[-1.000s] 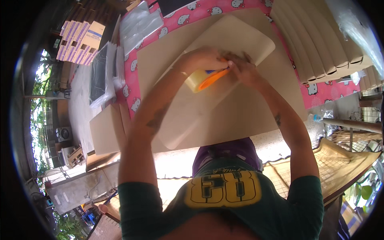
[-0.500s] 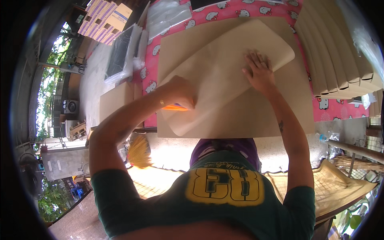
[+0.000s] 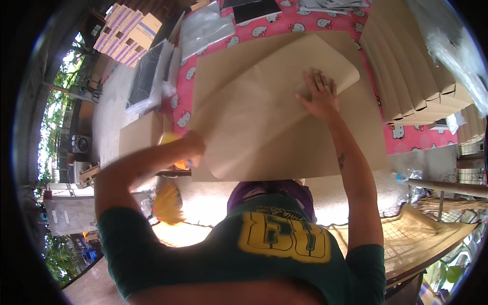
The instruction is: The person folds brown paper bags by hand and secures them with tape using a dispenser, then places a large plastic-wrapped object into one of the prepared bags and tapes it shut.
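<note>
Brown sheet (image 3: 254,112) on a larger brown board (image 3: 300,157), steadied by your right hand (image 3: 321,96)

Looks like a hold-down step, calling for even pressure from those fingers, spread wide and gripping nothing; your left hand (image 3: 192,146) closes round a blurred orange-and-yellow tape dispenser (image 3: 169,138) by the board's left edge; beneath is the pink bench (image 3: 422,142), with a cardboard stack (image 3: 406,71) at right, clear sleeves (image 3: 203,30) far left, a broom (image 3: 169,203) below

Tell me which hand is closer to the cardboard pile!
Right: the right hand rests on the brown sheet, left of the cardboard pile. The left hand is farther away, near the sheet's left edge, holding an orange tape dispenser.
</note>
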`<state>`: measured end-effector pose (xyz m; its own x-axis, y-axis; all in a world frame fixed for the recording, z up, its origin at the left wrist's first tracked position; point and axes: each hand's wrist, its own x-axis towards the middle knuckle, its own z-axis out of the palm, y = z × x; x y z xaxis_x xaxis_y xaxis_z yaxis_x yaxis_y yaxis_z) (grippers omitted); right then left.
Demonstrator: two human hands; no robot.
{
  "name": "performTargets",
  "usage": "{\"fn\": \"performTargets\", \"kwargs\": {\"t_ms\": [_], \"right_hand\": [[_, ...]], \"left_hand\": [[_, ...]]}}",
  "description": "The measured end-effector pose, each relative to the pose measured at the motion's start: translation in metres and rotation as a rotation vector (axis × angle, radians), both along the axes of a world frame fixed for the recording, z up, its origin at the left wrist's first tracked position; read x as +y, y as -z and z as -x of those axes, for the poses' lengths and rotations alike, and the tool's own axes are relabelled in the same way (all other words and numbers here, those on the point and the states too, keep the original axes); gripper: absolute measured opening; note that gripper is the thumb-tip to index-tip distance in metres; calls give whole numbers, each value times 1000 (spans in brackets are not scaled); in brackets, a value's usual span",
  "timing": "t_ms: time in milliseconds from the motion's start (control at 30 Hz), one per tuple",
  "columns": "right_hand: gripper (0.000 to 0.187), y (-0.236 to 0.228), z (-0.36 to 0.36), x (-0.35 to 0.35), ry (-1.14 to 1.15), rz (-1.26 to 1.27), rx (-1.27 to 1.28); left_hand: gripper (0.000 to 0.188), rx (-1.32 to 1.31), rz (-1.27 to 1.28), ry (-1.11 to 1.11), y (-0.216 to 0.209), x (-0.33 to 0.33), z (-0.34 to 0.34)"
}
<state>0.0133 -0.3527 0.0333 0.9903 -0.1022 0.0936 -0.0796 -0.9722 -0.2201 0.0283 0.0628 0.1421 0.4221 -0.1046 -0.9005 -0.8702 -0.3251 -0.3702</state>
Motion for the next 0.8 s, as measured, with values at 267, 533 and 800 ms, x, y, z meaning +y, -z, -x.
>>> {"fn": "performTargets", "kwargs": {"t_ms": [267, 533, 800], "right_hand": [[89, -5, 20, 176, -354, -113, -127], [35, 7, 106, 305, -904, -573, 108], [62, 22, 122, 164, 704, -853, -465]], "left_hand": [[46, -37, 1206, -854, -128, 33, -18], [44, 45, 2241, -613, -48, -23, -37], [46, -54, 2285, -511, 52, -5, 20]]}}
